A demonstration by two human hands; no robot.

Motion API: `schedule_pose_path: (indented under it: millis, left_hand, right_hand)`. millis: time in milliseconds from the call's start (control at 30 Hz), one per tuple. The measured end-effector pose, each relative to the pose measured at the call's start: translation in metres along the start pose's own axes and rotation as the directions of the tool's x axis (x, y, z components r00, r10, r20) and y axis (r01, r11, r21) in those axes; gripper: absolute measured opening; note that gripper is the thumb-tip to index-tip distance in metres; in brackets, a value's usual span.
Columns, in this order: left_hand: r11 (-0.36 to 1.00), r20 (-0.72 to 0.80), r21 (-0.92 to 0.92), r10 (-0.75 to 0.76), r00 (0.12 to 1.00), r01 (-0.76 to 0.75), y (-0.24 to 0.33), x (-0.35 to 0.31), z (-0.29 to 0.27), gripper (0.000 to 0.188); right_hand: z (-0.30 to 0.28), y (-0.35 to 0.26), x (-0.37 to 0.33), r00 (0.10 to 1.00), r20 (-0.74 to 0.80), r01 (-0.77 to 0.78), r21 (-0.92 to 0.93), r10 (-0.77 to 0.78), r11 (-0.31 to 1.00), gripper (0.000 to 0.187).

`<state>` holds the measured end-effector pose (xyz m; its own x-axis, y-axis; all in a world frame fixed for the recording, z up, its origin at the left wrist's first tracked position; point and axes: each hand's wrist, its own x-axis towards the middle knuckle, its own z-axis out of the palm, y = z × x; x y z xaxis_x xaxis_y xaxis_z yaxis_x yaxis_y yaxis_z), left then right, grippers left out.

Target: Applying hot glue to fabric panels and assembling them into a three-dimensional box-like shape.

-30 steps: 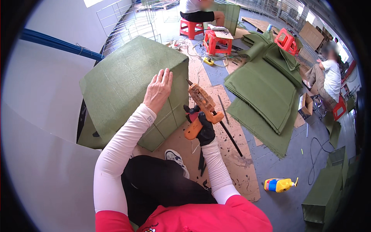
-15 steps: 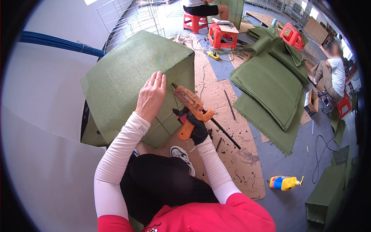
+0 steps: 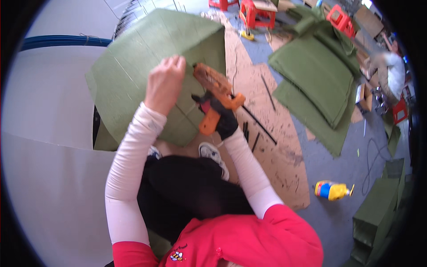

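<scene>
A large green fabric-covered box point(image 3: 129, 62) stands in front of me, with its side facing me in shade. My right hand point(image 3: 226, 119), in a black glove, grips an orange hot glue gun point(image 3: 213, 82). The gun's nozzle points at the box's upper edge, and a long black glue stick point(image 3: 260, 127) juts from its back. My bare left hand point(image 3: 164, 86) is at that edge, left of the nozzle. Its fingers are curled together, and whatever they might pinch is hidden. Slight blur softens both hands.
Stained cardboard point(image 3: 275, 164) covers the floor, with black sticks on it. Green fabric sheets point(image 3: 311, 73) are stacked to the right. A yellow bottle point(image 3: 332, 190) lies at lower right, near green box shapes point(image 3: 376, 204). Red stools point(image 3: 258, 15) stand behind; a person point(image 3: 391, 73) sits far right.
My left hand has gone from lying flat on the box, fingers straight, to curled fingers at its edge. The whole view has shifted, so things sit higher; the glue gun stays near the edge.
</scene>
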<state>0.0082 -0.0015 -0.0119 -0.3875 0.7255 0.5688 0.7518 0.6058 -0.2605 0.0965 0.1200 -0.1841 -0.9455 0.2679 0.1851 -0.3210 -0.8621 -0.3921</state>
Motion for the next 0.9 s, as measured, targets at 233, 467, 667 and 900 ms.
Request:
schedule_pose_path:
  millis: [233,467,667,900]
  left_hand:
    - [0.991,0.175,0.133,0.005,0.985,-0.029,-0.023,-0.016,-0.047,0.008]
    - [0.967,0.023,0.251,-0.055,0.998,0.047,-0.049,-0.008,-0.082,0.011]
    - [0.957,-0.027,0.285,-0.052,0.998,0.058,-0.063,-0.008,-0.078,0.013]
    - [0.939,0.048,0.332,-0.111,0.993,0.089,-0.059,0.007,-0.085,0.015]
  right_hand:
    - [-0.014,-0.004,-0.005,0.987,-0.086,-0.135,0.010,0.136,0.991,0.035]
    - [-0.002,-0.001,-0.013,0.990,-0.030,-0.137,0.028,0.138,0.990,0.037]
    - [0.016,0.002,-0.009,0.992,0.016,-0.125,-0.055,0.126,0.991,0.035]
    - [0.022,0.003,-0.006,0.997,-0.021,-0.075,-0.153,0.073,0.985,0.036]
